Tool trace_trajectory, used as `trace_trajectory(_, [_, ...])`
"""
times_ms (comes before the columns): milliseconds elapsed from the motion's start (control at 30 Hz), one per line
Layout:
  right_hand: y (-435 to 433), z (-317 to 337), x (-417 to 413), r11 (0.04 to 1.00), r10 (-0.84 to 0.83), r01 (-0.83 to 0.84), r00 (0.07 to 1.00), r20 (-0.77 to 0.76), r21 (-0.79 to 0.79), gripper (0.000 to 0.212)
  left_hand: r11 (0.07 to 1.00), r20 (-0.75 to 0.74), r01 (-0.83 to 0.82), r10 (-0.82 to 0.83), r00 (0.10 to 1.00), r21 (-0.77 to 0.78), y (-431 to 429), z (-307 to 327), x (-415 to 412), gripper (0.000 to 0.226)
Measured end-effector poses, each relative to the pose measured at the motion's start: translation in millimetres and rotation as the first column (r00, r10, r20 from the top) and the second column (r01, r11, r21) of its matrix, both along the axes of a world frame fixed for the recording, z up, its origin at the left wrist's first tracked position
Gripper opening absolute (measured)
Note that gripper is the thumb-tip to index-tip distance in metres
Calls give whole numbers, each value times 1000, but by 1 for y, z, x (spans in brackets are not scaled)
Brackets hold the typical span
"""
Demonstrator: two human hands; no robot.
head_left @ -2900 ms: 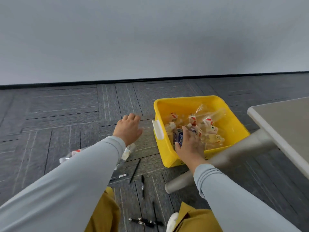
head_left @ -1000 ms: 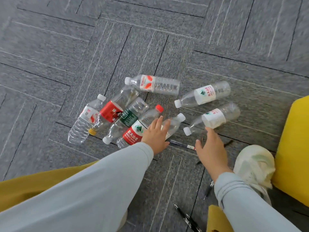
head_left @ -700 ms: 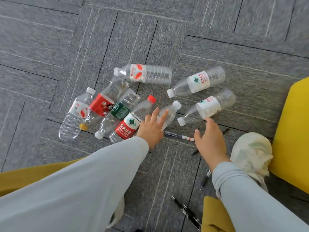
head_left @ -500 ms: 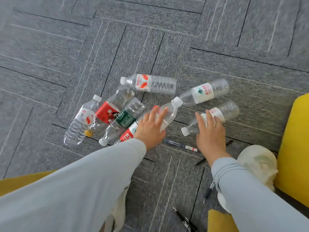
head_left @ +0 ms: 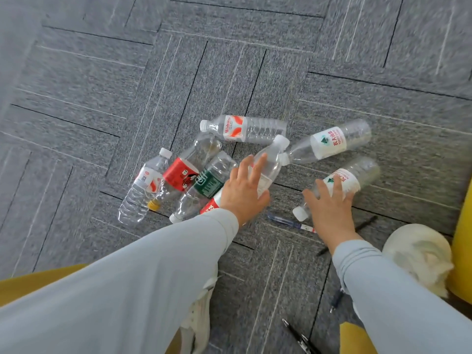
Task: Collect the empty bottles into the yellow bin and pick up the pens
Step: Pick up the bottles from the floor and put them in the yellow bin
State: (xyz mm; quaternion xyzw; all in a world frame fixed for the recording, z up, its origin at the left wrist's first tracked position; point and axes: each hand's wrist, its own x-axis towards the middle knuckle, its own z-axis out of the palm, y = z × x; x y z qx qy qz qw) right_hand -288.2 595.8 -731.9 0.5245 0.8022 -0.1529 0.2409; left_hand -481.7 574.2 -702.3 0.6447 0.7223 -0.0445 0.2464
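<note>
Head view: left hand (head_left: 245, 192) curls round a clear bottle (head_left: 270, 162), and right hand (head_left: 329, 208) grips a white-labelled bottle (head_left: 350, 177) mid-carpet. Yellow bin (head_left: 463, 226) stands at the carpet's right side. Both grips probably need firming before lifting, leaving the blue pen (head_left: 288, 223) undisturbed.

Place: it looked like an office or a similar work room, indoors.
Floor: grey carpet tiles (head_left: 102, 80) of the hard-wearing commercial kind, their ribbed stripes turned alternately, with dark seams between the squares.
Stationery: several pens lay on the carpet, among them a blue pen (head_left: 282, 221) and a black pen (head_left: 300, 338).
Storage: the edge of a yellow plastic bin (head_left: 463, 226) stood at the right.
Certainty: modest, as the view took in floor alone.
</note>
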Motion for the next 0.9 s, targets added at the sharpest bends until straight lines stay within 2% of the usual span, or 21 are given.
trace_trajectory(133, [-8, 41, 15, 996, -78, 84, 987, -138, 34, 69, 999, 11, -21, 21, 1000, 26, 0, 26, -2, 80])
trace_trajectory(300, [-31, 127, 47, 968, -157, 215, 921, -357, 129, 79, 994, 69, 47, -54, 996, 101, 18, 103, 28, 80])
trace_trajectory(367, [-40, 166, 58, 960, -107, 197, 915, -389, 198, 80, 985, 106, 80, -97, 990, 151, 27, 141, 45, 81])
trace_trajectory(433, [-47, 205, 69, 942, -40, 172, 910, -414, 289, 68, 969, 168, 80, -121, 978, 234, 33, 180, 60, 81])
trace_trajectory(467, [-50, 224, 75, 928, -29, 185, 900, -434, 322, 61, 960, 208, 70, -130, 969, 272, 35, 199, 67, 79])
trace_trajectory(533, [-54, 269, 84, 903, -28, 223, 885, -465, 369, 62, 942, 280, 63, -161, 946, 330, 35, 234, 77, 76])
trace_trajectory(633, [-63, 324, 104, 834, 14, 193, 929, -370, 517, 69, 911, 278, 112, -235, 931, 396, 29, 277, 92, 75])
trace_trajectory(700, [-67, 358, 128, 761, -118, 310, 930, -348, 570, 70, 889, 290, 134, -280, 915, 437, 24, 302, 106, 75])
trace_trajectory(767, [-73, 386, 157, 664, -338, 435, 900, -275, 608, 70, 869, 321, 159, -336, 886, 469, 17, 324, 124, 75])
trace_trajectory(833, [-87, 404, 181, 645, -545, 546, 819, -180, 535, 76, 847, 344, 193, -396, 852, 496, 7, 343, 144, 75])
trace_trajectory(900, [-106, 414, 194, 660, -626, 595, 773, -101, 458, 83, 829, 348, 243, -452, 821, 503, -3, 353, 163, 77])
